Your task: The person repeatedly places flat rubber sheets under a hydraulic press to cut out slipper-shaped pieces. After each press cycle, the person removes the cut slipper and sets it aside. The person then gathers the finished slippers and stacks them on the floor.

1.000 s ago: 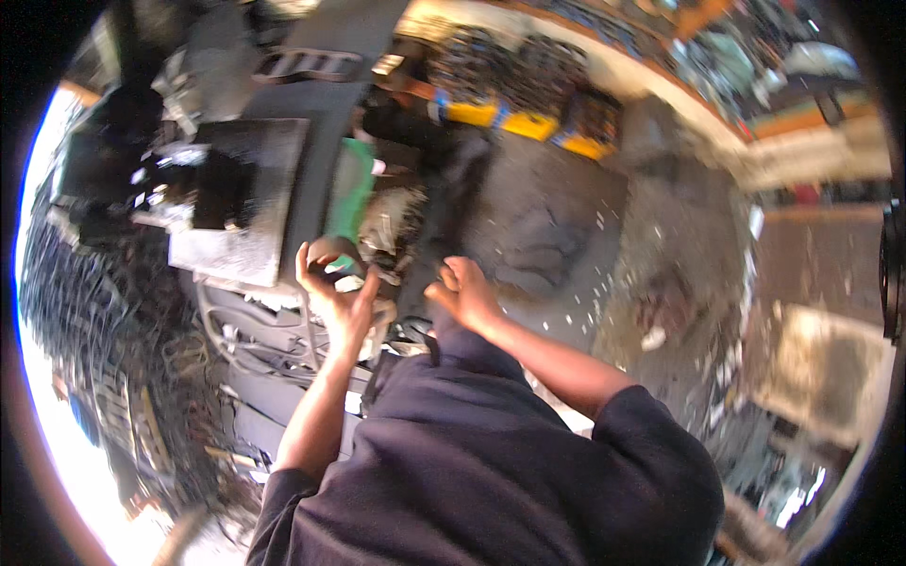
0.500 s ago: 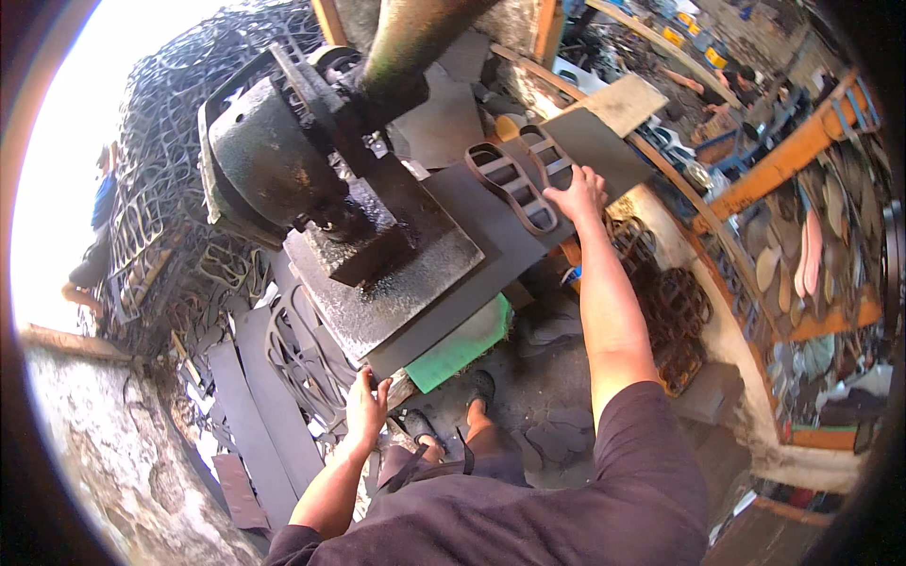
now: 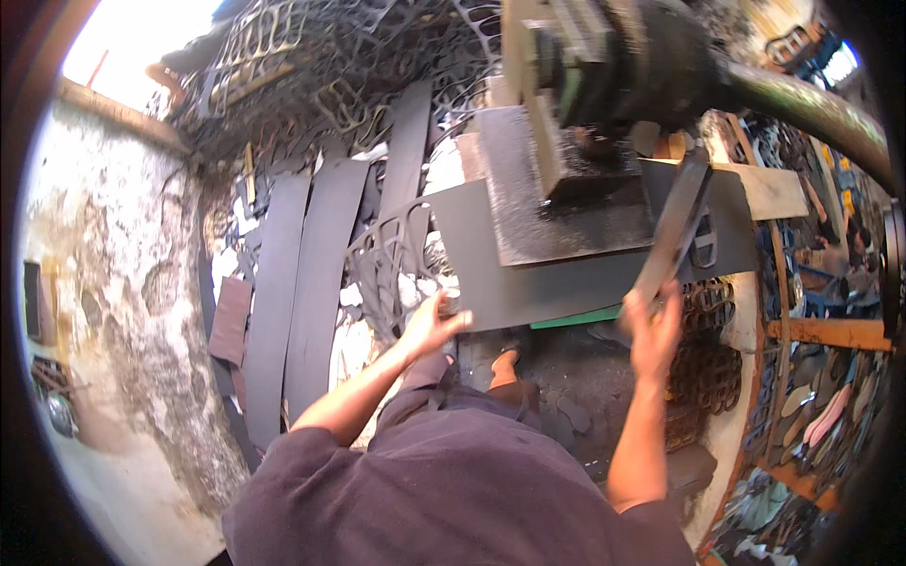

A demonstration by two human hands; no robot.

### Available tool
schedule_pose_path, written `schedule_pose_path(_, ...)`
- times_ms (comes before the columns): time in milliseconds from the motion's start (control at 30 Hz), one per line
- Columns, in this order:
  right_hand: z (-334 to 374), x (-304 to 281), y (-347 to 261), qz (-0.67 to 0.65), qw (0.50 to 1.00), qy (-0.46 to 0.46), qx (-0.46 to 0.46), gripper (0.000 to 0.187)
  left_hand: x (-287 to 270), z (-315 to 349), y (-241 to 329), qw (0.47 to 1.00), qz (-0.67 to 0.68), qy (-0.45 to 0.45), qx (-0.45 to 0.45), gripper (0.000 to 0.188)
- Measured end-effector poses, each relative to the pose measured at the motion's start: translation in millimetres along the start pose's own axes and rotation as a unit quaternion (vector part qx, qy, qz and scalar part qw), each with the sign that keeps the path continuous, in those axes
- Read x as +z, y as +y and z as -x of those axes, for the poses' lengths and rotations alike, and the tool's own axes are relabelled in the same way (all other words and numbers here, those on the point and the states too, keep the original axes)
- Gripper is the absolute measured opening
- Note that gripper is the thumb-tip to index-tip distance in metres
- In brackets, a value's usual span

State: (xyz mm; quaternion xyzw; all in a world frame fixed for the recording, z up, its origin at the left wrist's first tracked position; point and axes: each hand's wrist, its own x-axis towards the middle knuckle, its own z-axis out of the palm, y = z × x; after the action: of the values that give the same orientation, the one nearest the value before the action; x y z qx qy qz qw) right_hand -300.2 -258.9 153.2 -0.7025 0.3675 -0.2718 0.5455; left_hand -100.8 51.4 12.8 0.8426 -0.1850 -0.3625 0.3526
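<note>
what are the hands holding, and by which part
Right hand: the die, by its near end. Left hand: at the sheet, near corner, grip unclear.

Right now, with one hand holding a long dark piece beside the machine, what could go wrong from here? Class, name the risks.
The dark piece in the right hand might knock the machine's head, which looks close in this view.

If lowered carelessly, it could strike the open frame lying on the dark sheet.

The left hand is at the sheet's near-left corner; a nudge there might shift the sheet.
</note>
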Motion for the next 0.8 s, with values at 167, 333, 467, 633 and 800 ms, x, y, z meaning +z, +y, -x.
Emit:
schedule_pose_path(167, 87, 137, -3, 0.027, 0.994, -0.098, -0.045, 0.034, -9, -104, -21, 0.89, 0.454, 0.043, -0.013, 0.047)
schedule_pose_path(333, 72, 225, 66, 0.281, 0.941, -0.028, -0.187, 0.033, -10, -110, -8, 0.841, 0.539, 0.012, -0.034, 0.03)
schedule_pose_path(467, 68, 244, 84, 0.351, 0.911, -0.004, -0.217, 0.035, -11, -111, -8, 0.83, 0.557, 0.019, -0.035, 0.031)
schedule_pose_path(633, 78, 233, 80, 0.321, 0.931, -0.044, -0.167, 0.074, -11, -98, -2, 0.837, 0.545, 0.043, -0.016, 0.05)
schedule_pose_path(800, 102, 192, 101, 0.394, 0.901, -0.077, -0.164, 0.089, -25, -84, 17, 0.874, 0.483, 0.038, 0.037, 0.071)
